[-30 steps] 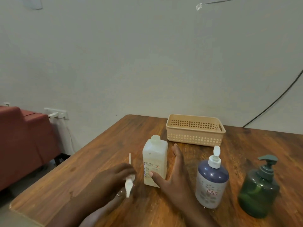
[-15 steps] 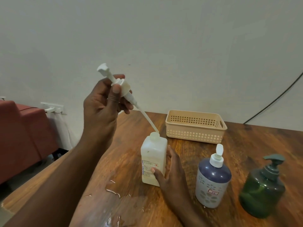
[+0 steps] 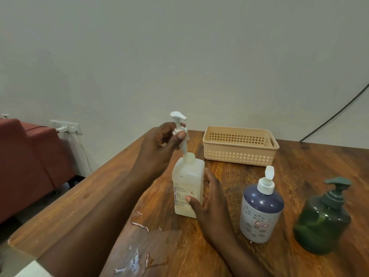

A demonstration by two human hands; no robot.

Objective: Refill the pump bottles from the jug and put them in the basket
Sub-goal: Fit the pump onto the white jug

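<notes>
Half a second back the left hand point(image 3: 159, 148) held the white pump head point(image 3: 179, 124) high and slanted, its tube only touching the mouth of the square white bottle point(image 3: 188, 186); now the pump stands nearly upright and its tube has gone down into the neck. That hand pinches the pump's collar between thumb and fingers, while the right hand point(image 3: 209, 204) braces the bottle, thumb on the label and fingers curved round its far side. From where I stand, the job is to seat the pump: keep it plumb, feed the tube straight down, then turn the collar onto the thread while the right hand stops the bottle twisting. The wet patch point(image 3: 139, 254) on the near side of the bottle looks slippery, so a firm hold low on the body seems wise. To the right of the bottle stands a blue-and-white pump bottle point(image 3: 261, 212), and beyond that a dark green one point(image 3: 323, 222). Behind the bottle sits the beige basket point(image 3: 239, 156), with nothing showing inside. No jug is in sight. All this rests on a brown wooden table point(image 3: 309, 160) against a plain pale wall; off to the bottle's left are a red sofa point(image 3: 30, 156) and a white wall socket point(image 3: 65, 126), and a black cable point(image 3: 335, 112) runs down the wall to its right.
</notes>
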